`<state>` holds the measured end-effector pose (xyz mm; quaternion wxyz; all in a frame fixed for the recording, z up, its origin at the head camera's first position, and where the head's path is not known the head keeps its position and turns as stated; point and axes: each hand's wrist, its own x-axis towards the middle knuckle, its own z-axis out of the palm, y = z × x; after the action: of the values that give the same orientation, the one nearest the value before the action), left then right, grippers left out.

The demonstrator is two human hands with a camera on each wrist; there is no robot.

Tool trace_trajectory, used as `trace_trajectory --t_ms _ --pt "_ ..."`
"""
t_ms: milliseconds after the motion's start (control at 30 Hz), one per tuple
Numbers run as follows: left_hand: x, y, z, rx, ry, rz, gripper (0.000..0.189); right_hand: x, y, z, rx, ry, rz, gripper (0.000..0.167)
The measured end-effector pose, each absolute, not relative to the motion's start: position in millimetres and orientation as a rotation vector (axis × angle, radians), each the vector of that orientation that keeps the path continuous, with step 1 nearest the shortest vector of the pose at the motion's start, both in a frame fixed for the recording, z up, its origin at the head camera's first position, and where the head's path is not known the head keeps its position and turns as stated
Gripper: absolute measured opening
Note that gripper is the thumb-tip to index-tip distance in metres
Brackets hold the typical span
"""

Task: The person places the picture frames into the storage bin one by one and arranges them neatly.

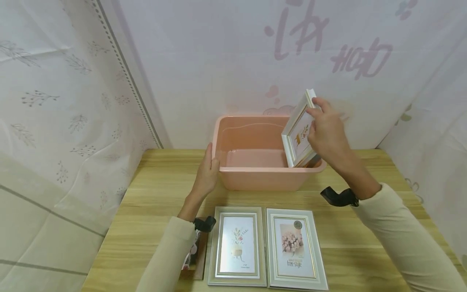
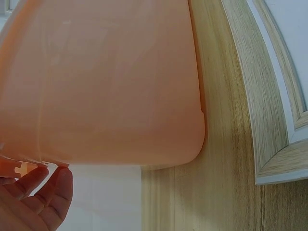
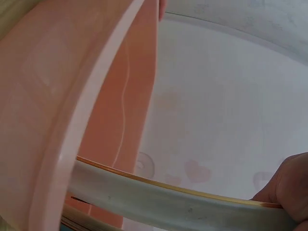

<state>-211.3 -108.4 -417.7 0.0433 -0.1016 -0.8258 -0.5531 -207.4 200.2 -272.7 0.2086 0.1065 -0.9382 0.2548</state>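
1. Head view: white picture frame (image 1: 300,130) stands tilted in the right end of the pink basin (image 1: 260,180), top poking above the rim, and the right grip (image 1: 326,132) has it pinched!
2. Head view, lower down: left grip (image 1: 207,172) clasps the basin's left rim; on the table (image 1: 350,243), beige frame (image 1: 237,247) and flower-print frame (image 1: 293,247) lie side by side.
3. Left wrist: there are the fingers, bent at that rim.
4. Right wrist: hand at one end, the frame's other end inside the basin!
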Motion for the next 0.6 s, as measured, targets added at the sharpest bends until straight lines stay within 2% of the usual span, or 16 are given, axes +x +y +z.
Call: trace_trajectory --t_ms 600 --pt "-211 -107 -418 -0.293 -2.526 -1.693 0.065 -223 200 -315 0.323 -2.715 0.619 0.054"
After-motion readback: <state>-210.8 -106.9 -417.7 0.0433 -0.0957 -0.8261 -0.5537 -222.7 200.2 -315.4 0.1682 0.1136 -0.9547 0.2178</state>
